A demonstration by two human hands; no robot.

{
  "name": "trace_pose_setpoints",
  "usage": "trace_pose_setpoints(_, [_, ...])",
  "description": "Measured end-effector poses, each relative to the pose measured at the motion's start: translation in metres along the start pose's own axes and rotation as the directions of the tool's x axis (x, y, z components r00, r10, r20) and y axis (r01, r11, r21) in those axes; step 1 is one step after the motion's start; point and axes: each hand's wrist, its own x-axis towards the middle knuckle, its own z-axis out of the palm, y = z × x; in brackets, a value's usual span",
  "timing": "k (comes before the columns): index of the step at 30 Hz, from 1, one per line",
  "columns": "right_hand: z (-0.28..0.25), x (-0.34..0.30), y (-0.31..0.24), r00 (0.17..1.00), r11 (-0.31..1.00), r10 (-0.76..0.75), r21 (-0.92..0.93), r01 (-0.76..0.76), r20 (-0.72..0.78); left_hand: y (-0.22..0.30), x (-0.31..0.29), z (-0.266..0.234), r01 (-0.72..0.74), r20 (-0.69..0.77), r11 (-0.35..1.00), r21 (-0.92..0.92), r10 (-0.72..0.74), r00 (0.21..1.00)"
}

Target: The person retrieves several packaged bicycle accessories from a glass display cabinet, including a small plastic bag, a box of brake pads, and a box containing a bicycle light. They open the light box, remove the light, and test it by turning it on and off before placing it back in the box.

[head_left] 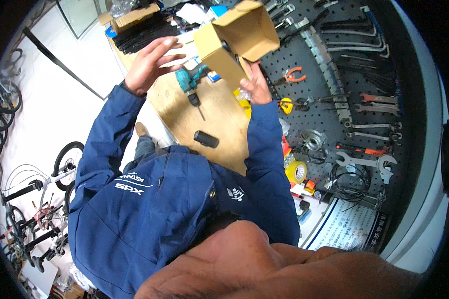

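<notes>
My right hand (pixel 257 85) grips an opened cardboard box (pixel 218 61) from its right side, thumb against the near wall. The box is tilted over the far part of a wooden workbench (pixel 169 107), its flaps spread. Something dark shows at its opening; I cannot make out its kind. To the left of the box, my left hand (pixel 152 64) is raised with fingers apart and holds nothing. A teal and black cordless drill (pixel 188 84) lies between my hands on the bench, its bit toward me. Closer to me rests a short black cylindrical object (pixel 206 139).
Tools hang on a dark pegboard (pixel 351 89) at the right, among them orange-handled pliers (pixel 295 74) and several wrenches. A yellow tape roll (pixel 296 172) sits by the bench's right edge. Another carton (pixel 134 19) and dark stacked pieces lie at the far end. Bicycles (pixel 40 214) stand at left.
</notes>
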Motion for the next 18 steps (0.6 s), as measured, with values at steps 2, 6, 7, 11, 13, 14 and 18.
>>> trace_pose_setpoints(2, [-0.001, -0.037, 0.030, 0.997, 0.995, 0.002, -0.101, -0.011, -0.080, -0.032, -0.017, -0.025, 0.127, -0.133, 0.992, 0.014, -0.124, 0.983])
trace_pose_setpoints(6, [-0.003, -0.117, 0.098, 0.886, 0.798, 0.082, -0.502, -0.333, -0.457, -0.112, -0.061, -0.057, 0.350, -0.352, 0.936, 0.021, -0.321, 0.879])
trace_pose_setpoints(7, [0.000, -0.129, 0.113, 0.867, 0.777, 0.060, -0.522, -0.352, -0.495, -0.129, -0.074, -0.061, 0.392, -0.401, 0.920, 0.020, -0.351, 0.846])
trace_pose_setpoints(11, [0.014, -0.156, 0.148, 0.752, 0.697, 0.036, -0.523, -0.491, -0.658, -0.191, -0.099, -0.061, 0.437, -0.370, 0.892, 0.111, -0.371, 0.852])
trace_pose_setpoints(13, [0.014, -0.162, 0.148, 0.777, 0.547, -0.056, -0.671, -0.501, -0.627, -0.211, -0.105, -0.056, 0.392, -0.234, 0.880, 0.269, -0.335, 0.913])
trace_pose_setpoints(14, [0.012, -0.171, 0.142, 0.786, 0.516, -0.128, -0.717, -0.468, -0.605, -0.218, -0.106, -0.054, 0.356, -0.169, 0.867, 0.348, -0.316, 0.934])
trace_pose_setpoints(18, [0.002, -0.213, 0.121, 0.678, 0.503, -0.069, -0.612, -0.610, -0.732, -0.231, -0.109, -0.033, 0.153, 0.028, 0.784, 0.601, -0.212, 0.977])
